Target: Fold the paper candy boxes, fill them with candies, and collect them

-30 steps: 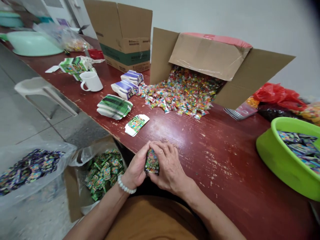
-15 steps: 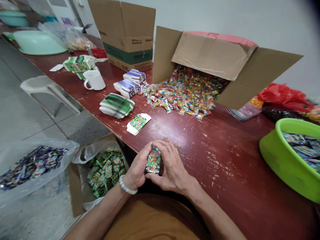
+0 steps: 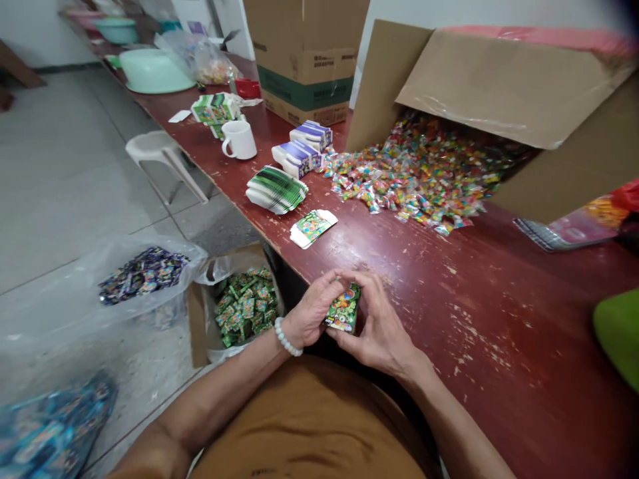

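Note:
Between my two hands, at the table's front edge, is a small green printed candy box point(image 3: 344, 310). My left hand point(image 3: 315, 307) closes on its left side and top, a pale bead bracelet point(image 3: 288, 338) round the wrist. My right hand point(image 3: 382, 322) grips the right side, with the thumb along the bottom. Just beyond lies a flat green-and-white carton point(image 3: 313, 228). A fanned stack of flat green cartons point(image 3: 277, 189) is further back. Left of my hands, a lined cardboard box point(image 3: 198, 326) holds many small green packets point(image 3: 245, 305).
Wrapped candies point(image 3: 414, 176) spill from a tipped carton point(image 3: 492, 86). Purple boxes point(image 3: 298, 157), a white mug point(image 3: 239, 140) and green boxes point(image 3: 215, 108) stand behind. On the floor are a plastic bag of purple packets point(image 3: 144, 274), blue packets point(image 3: 54, 426) and a stool point(image 3: 158, 148). A green tub point(image 3: 619, 332) sits right.
The view has swung left, so the table's contents sit further right and blue packets show at lower left. Both hands still hold the candy box, their grip slightly shifted.

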Motion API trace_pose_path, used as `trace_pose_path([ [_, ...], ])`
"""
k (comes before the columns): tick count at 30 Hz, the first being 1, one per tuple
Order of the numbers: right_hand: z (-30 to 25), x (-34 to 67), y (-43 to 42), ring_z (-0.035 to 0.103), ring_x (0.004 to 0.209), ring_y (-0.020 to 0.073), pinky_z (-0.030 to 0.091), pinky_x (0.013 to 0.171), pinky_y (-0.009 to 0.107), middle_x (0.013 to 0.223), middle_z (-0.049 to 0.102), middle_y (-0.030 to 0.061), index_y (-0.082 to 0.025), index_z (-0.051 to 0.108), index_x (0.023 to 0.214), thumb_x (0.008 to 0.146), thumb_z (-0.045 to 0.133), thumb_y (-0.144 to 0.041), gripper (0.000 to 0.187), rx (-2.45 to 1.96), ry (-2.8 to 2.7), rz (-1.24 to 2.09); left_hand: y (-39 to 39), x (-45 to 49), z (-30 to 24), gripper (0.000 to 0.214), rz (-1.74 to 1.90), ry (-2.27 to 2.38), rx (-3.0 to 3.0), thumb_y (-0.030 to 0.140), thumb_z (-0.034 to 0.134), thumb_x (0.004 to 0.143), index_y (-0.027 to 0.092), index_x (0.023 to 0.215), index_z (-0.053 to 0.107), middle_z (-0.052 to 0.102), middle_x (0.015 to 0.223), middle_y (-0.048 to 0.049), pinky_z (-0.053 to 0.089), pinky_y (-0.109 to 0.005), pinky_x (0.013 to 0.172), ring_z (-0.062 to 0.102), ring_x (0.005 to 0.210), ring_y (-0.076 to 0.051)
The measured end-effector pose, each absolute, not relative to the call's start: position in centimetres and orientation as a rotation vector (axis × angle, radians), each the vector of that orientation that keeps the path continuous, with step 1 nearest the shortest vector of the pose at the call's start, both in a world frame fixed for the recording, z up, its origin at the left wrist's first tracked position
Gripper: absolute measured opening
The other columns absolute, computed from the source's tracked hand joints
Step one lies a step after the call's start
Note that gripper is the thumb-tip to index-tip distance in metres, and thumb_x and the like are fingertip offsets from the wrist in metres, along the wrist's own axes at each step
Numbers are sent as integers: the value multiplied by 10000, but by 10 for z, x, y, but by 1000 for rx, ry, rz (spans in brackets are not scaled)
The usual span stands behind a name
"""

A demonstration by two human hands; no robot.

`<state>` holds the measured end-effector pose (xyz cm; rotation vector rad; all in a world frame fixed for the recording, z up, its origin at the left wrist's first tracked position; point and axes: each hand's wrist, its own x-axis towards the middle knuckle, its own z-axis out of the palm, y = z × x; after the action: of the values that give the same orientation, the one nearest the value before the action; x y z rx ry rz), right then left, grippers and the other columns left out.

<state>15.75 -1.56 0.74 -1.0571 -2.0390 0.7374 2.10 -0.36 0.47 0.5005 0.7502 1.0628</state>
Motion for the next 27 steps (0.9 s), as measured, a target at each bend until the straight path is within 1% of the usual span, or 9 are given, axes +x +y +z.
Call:
trace_pose_path([
  [3, 0, 159, -15, 415, 1279, 317, 428, 1038, 497, 1381, 365, 149, -231, 295, 1431, 733, 749, -345, 840, -1052, -2060, 772, -2, -1, 11, 321, 1054, 868, 562, 341, 764, 755, 167, 994, 637, 670, 758, -12, 502, -242, 562, 632, 591, -133],
  [6, -7, 166, -13, 491, 1178, 294, 469, 975, 506, 1398, 347, 155, -251, 294, 1429, 793, 705, -424, 777, -1138, -1991, 822, -2, -46, 15, 397, 1138, 1073, 694, 427, 746, 742, 193, 1034, 614, 626, 695, 9, 460, -239, 492, 618, 537, -144],
  [9, -9, 175, -12, 560, 1055, 240, 508, 915, 461, 1356, 406, 135, -276, 374, 1371, 839, 660, -435, 624, -1208, -1882, 951, -5, -111, 13, 439, 1256, 1425, 961, 496, 712, 732, 202, 1044, 617, 622, 726, 20, 462, -249, 559, 595, 591, -137],
  [12, -12, 180, -11, 598, 997, 216, 519, 895, 428, 1260, 493, 115, -283, 394, 1361, 839, 666, -446, 611, -1251, -1765, 1078, -9, -171, 11, 497, 1164, 1965, 1395, 445, 706, 721, 163, 1122, 628, 655, 956, -38, 470, -276, 716, 586, 800, -165],
  [14, -15, 179, -10, 616, 970, 210, 519, 887, 416, 1179, 547, 97, -282, 403, 1359, 837, 670, -441, 607, -1253, -1714, 1132, -9, -192, 13, 519, 1192, 2082, 1414, 406, 661, 765, 145, 1209, 588, 637, 1053, -61, 455, -275, 722, 561, 814, -156],
  [18, -22, 170, -9, 624, 901, 190, 532, 798, 353, 1064, 594, 71, -274, 469, 1297, 846, 663, -419, 512, -1230, -1696, 1206, 8, -170, 16, 428, 1248, 1954, 1451, 408, 613, 788, 152, 1131, 618, 658, 946, -42, 469, -268, 698, 585, 775, -155],
  [22, -29, 165, -12, 625, 816, 159, 523, 723, 303, 1036, 619, 65, -256, 511, 1241, 870, 638, -376, 410, -1189, -1694, 1266, 45, -103, 9, 337, 1087, 1746, 1859, 372, 559, 855, 177, 1120, 631, 680, 1009, -62, 478, -335, 833, 614, 870, -193],
  [25, -32, 169, -15, 628, 792, 147, 519, 723, 299, 1057, 632, 67, -240, 529, 1217, 878, 612, -323, 359, -1198, -1664, 1294, 75, -64, 0, 460, 790, 1869, 2208, 428, 557, 881, 179, 1267, 571, 625, 1201, -117, 419, -391, 946, 563, 1063, -265],
  [27, -32, 172, -16, 624, 803, 147, 514, 730, 298, 1063, 634, 65, -229, 550, 1189, 867, 606, -291, 333, -1243, -1652, 1288, 94, -52, -6, 605, 527, 2047, 2258, 528, 553, 869, 178, 1359, 497, 567, 1271, -151, 405, -414, 946, 510, 1135, -316],
])
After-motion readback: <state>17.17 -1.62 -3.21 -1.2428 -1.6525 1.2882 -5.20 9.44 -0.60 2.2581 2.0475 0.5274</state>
